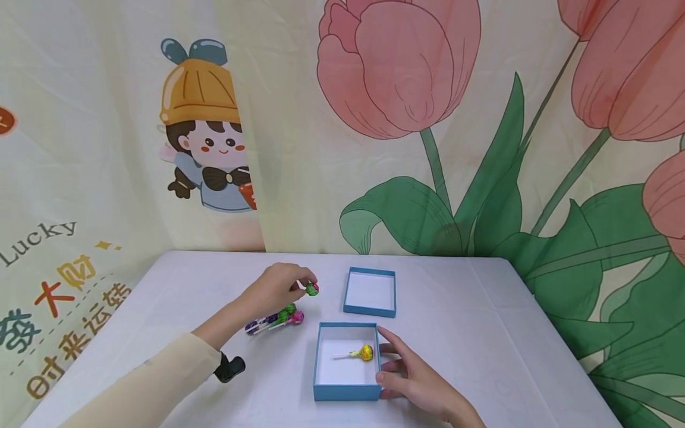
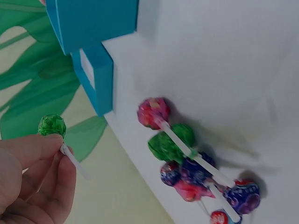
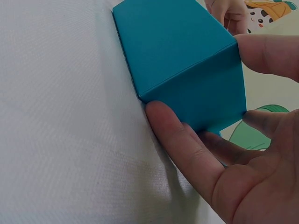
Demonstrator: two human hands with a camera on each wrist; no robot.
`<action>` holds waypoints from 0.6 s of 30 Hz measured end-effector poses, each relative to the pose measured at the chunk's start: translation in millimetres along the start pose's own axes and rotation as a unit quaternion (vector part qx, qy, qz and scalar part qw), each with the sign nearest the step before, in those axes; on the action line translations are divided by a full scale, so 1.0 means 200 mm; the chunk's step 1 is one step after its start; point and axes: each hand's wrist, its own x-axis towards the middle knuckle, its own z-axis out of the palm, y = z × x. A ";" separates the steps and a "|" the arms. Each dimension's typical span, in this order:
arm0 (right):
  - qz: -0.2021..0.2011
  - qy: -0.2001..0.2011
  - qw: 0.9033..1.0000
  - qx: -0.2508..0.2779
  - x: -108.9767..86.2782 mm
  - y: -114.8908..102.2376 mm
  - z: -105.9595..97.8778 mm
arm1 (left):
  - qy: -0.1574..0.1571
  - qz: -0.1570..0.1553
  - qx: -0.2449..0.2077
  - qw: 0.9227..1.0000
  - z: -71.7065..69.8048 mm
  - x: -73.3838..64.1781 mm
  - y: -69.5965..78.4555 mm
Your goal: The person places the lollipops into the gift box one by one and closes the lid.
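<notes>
My left hand (image 1: 278, 287) pinches a green-wrapped lollipop (image 2: 52, 125) just below its candy, and its white stick points down past the fingers. In the head view it hangs above and right of a pile of lollipops (image 1: 275, 318) with green, pink and purple wrappers. An open blue box (image 1: 346, 392) with a white inside stands nearer the front of the table. A yellow lollipop (image 1: 366, 352) lies in the box, stick to the left. Against the box's right wall rests my right hand (image 1: 423, 380), fingers spread along it and thumb at the rim.
A shallow blue lid (image 1: 369, 311), white inside, lies behind the box with its inside up. A small black object (image 1: 230, 368) shows beside the left sleeve. White cloth (image 1: 455, 309) covers the table, and a printed curtain (image 1: 299, 196) hangs behind it.
</notes>
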 end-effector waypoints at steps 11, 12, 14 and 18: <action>0.004 0.005 1.000 -0.008 0.00 0.00 0.00 | -0.013 0.033 -0.024 0.999 0.02 -0.03 0.20; 0.005 0.005 1.000 -0.008 0.00 0.01 0.00 | -0.014 0.037 -0.025 0.999 0.02 -0.04 0.22; 0.008 0.006 1.000 -0.011 0.01 0.01 0.00 | -0.016 0.045 -0.028 0.998 0.03 -0.04 0.24; 0.009 0.006 1.000 -0.012 0.01 0.01 0.00 | -0.023 0.067 -0.028 0.997 0.05 -0.05 0.28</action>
